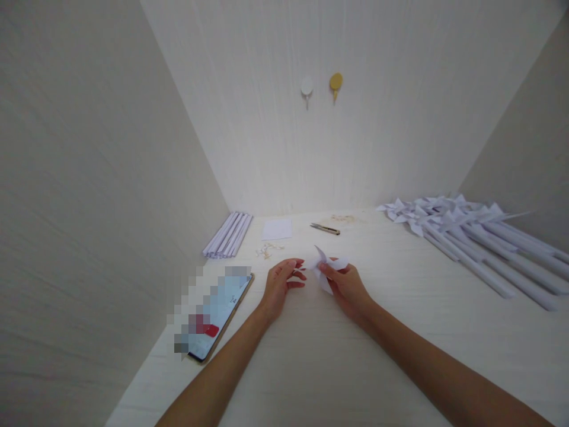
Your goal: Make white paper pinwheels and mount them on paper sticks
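Observation:
Between the thumb and fingers of my right hand (pixel 349 287) is a white folded paper pinwheel (pixel 323 281), its pointed blades sticking out around the thumb. My left hand (pixel 282 286) is just left of it, fingers curved and apart, the fingertips facing the pinwheel with a small gap. I see nothing held in the left hand. Beyond the hands, a stack of white paper squares (pixel 277 229), a pair of thread snips (pixel 325 228) and a scatter of small thin pale pieces (pixel 267 250) lie on the table.
Rolled white paper tubes (pixel 229 235) lie at the back left. Finished paper pinwheels on tubes (pixel 466 228) are piled at the right. A phone (pixel 222 314) lies left of my left arm. Tiny tan bits (pixel 344 219) lie near the back wall, which bears two hooks (pixel 336 83).

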The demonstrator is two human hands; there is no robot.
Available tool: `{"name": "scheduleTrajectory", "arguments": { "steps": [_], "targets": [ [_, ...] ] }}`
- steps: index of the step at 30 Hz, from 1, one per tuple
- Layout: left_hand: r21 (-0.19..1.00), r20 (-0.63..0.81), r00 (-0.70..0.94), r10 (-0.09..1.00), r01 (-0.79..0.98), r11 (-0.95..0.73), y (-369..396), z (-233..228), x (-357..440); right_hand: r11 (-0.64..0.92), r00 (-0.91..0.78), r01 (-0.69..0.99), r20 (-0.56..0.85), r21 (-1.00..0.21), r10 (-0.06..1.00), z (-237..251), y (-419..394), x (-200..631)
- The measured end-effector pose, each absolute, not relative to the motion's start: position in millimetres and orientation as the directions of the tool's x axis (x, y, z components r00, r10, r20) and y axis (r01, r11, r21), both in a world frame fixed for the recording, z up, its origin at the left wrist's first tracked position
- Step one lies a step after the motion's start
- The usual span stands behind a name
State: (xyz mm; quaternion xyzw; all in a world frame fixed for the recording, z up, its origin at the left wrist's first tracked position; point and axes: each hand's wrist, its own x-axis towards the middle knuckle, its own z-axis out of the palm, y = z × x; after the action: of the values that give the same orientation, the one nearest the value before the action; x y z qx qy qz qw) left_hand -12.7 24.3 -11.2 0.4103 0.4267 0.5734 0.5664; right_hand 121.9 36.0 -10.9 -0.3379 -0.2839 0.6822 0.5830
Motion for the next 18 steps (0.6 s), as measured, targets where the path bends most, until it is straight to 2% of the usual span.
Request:
{"name": "scheduleTrajectory", "arguments": {
  "steps": [7,16,18],
  "targets": [
    [0.967,0.006,-0.062,0.998,-0.253,-0.022,22.7,-10.6,-12.0,-0.13,0.041,-0.737,-0.236,-0.663,0.971,-5.2,35.0,119.3],
    [0.977,-0.084,-0.1,0.991,-0.205,0.062,27.9,-7.7,-11.3,-0.214,-0.039,-0.755,-0.283,-0.619,0.958,-2.1,37.2,121.1],
    [0.991,-0.115,-0.107,0.988,-0.081,0.106,39.9,-3.8,-23.0,-0.221,-0.027,-0.767,-0.313,-0.603,0.949,-2.4,38.8,120.8]
  ]
}}
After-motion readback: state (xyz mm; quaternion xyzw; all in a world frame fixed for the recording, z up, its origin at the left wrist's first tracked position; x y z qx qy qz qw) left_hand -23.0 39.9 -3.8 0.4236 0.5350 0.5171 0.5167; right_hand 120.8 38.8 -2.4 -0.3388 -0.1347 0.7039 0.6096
